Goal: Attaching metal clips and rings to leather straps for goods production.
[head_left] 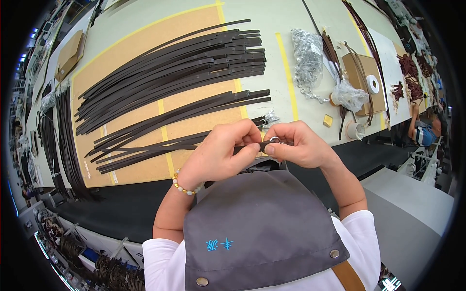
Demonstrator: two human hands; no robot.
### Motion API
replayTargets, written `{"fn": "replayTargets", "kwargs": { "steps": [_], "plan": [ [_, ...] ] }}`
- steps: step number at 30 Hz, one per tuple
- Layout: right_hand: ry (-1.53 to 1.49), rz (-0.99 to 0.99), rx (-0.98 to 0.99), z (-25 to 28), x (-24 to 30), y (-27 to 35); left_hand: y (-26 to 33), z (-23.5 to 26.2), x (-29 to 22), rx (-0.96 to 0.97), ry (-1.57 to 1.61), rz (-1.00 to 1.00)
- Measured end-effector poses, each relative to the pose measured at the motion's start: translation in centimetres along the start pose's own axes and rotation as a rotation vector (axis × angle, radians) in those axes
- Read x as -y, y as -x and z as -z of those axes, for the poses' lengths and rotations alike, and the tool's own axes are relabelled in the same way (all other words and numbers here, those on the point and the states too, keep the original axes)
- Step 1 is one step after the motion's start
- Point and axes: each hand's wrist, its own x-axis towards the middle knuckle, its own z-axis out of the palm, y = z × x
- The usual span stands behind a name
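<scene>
My left hand (218,151) pinches a dark, narrow strap (263,145) near its end, just in front of my apron. At that end, the thumb and fingers of my right hand (302,146) close on a silvery metal ring (275,139). Whether the strap passes through the ring is hidden by my fingertips. Beyond my hands, a large group of dark straps (179,77) lies side by side on a tan board (194,22). Nearer me rest smaller groups of similar straps (160,128), some crossing. A small clear bag (272,116) lies just past my fingers.
To the right are a clear plastic bag of metal hardware (307,56), a cardboard box (357,65), a white roll (372,84) and a yellow block (328,120). Long dark strap bundles (68,140) hang over the table's left edge. Another person (423,132) is at the far right.
</scene>
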Motion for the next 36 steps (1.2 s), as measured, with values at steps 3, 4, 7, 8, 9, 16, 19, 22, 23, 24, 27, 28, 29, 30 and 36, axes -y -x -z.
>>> {"fn": "replayTargets", "kwargs": {
  "steps": [3,4,7,8,9,16,19,22,23,24,27,28,29,30,36],
  "plan": [
    [0.032,0.025,-0.013,0.0,0.0,-0.1,-0.4,0.3,0.1,0.106,-0.217,0.013],
    [0.059,0.026,-0.001,-0.1,0.2,0.0,-0.5,0.3,0.4,0.102,-0.228,-0.017],
    [0.086,0.051,-0.008,-0.2,0.0,-0.1,-0.6,0.2,0.7,0.091,-0.202,-0.045],
    [0.089,0.075,-0.025,-0.2,-0.1,-0.1,-0.5,0.1,0.8,0.082,-0.167,-0.043],
    [0.088,0.074,-0.023,-0.4,-0.1,-0.1,-0.5,0.0,0.9,0.081,-0.167,-0.041],
    [0.179,0.14,-0.021,-0.9,0.0,0.2,-0.2,0.5,0.4,0.123,-0.258,-0.093],
    [0.187,0.109,0.025,-0.6,0.3,0.2,-0.3,1.0,0.8,0.2,-0.222,-0.059],
    [0.184,0.089,0.035,-0.7,0.4,0.2,-0.3,1.2,1.0,0.235,-0.099,0.0],
    [0.178,0.111,0.015,-0.8,0.4,0.2,-0.3,1.2,0.9,0.232,-0.034,0.032],
    [0.178,0.109,0.013,-1.0,0.2,0.2,-0.2,1.4,0.9,0.235,-0.032,0.032],
    [0.204,0.199,-0.029,-1.6,-0.6,0.2,0.1,2.1,0.4,0.241,-0.077,0.002],
    [0.198,0.197,-0.05,-1.7,-0.7,0.1,0.2,2.2,0.1,0.221,-0.075,0.023],
    [0.191,0.196,-0.072,-1.7,-0.8,0.1,0.3,2.4,0.0,0.2,-0.073,0.044],
    [0.192,0.195,-0.071,-1.8,-0.9,0.1,0.5,2.4,-0.1,0.2,-0.072,0.043],
    [0.025,0.167,-0.03,-2.2,-1.0,0.0,1.1,2.9,0.7,0.134,-0.058,0.023]
  ]
}}
